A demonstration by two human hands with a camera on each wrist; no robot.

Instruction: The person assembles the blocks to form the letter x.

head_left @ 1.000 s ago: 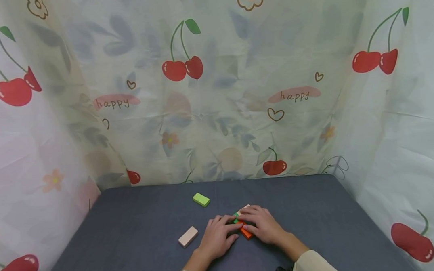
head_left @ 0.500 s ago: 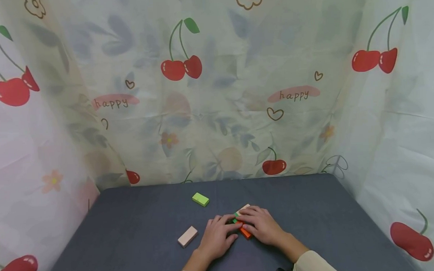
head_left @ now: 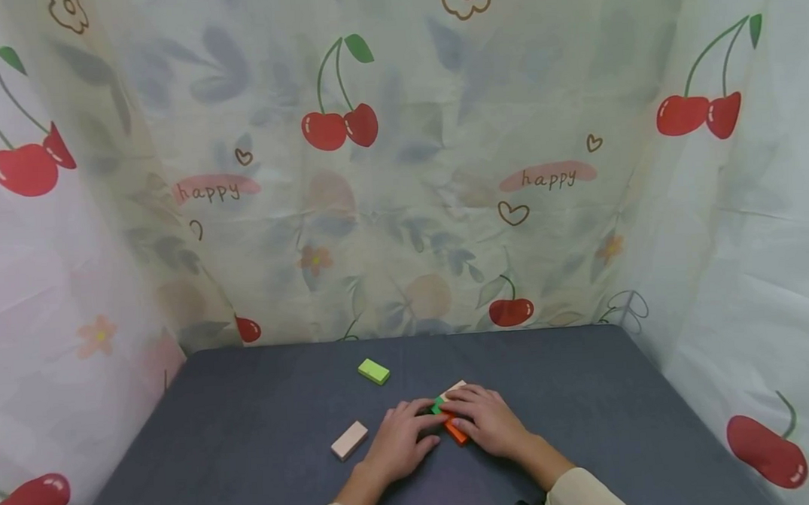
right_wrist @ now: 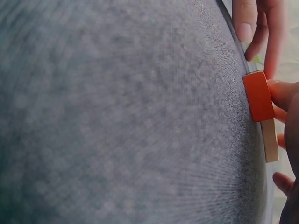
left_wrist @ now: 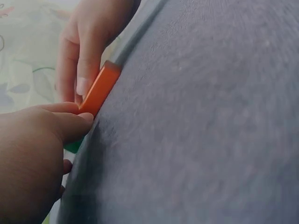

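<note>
An orange block (head_left: 456, 432), a green block (head_left: 438, 407) and a pale wooden block (head_left: 456, 388) lie close together on the dark table, partly hidden by fingers. From the left side, my left hand (head_left: 401, 439) reaches in with extended fingers; a fingertip touches the orange block (left_wrist: 102, 87) at its end, while the thumb stays apart from it. My right hand (head_left: 488, 420) lies over the group from the right. Its thumb touches the orange block (right_wrist: 258, 96), and its other fingers stretch over the green and pale blocks.
Farther back lies a lime-green block (head_left: 373, 372). Another pale wooden block (head_left: 349, 441) rests left of my left hand. The dark tabletop (head_left: 249, 425) ends at a patterned curtain (head_left: 403, 230) behind and on both sides.
My left hand has shifted slightly to the left, and more of the green block shows between the hands. My right hand stays nearly in place.
</note>
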